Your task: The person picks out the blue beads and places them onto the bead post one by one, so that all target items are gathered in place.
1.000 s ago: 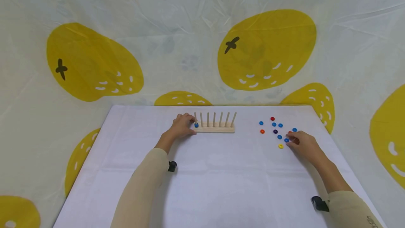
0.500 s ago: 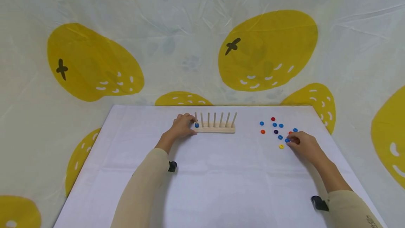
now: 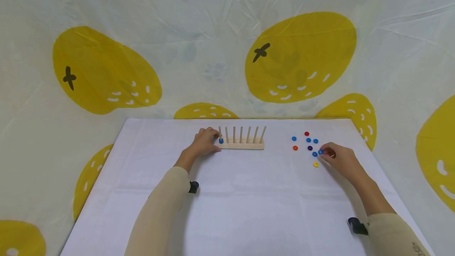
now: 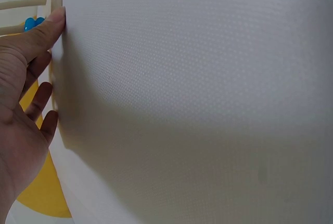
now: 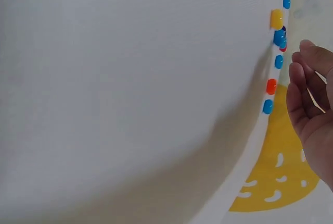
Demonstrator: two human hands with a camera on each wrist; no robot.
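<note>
My left hand [image 3: 204, 141] grips the left end of a wooden peg rack [image 3: 242, 145], its thumb [image 4: 54, 18] at the front edge in the left wrist view. The rack carries a row of several upright pegs. Blue beading [image 3: 221, 140] sits low on the leftmost peg, right by the fingers. Over at the right, my right hand [image 3: 341, 159] pinches a small blue bead [image 3: 321, 152] between thumb and fingertips, close over the scattered beads. In the right wrist view the fingers [image 5: 295, 73] come together and hide that bead.
Loose beads lie around the right hand: a yellow one [image 3: 316, 164], a dark purple one [image 3: 310, 148], an orange one [image 3: 295, 148], a red one [image 3: 307, 133] and several blue ones. A fruit-print cloth [image 3: 213, 50] hangs behind the white table [image 3: 249, 208].
The right hand has taken hold of a blue bead that lay at its fingertips and shifted it slightly away and left. The left hand has stayed at the rack.
</note>
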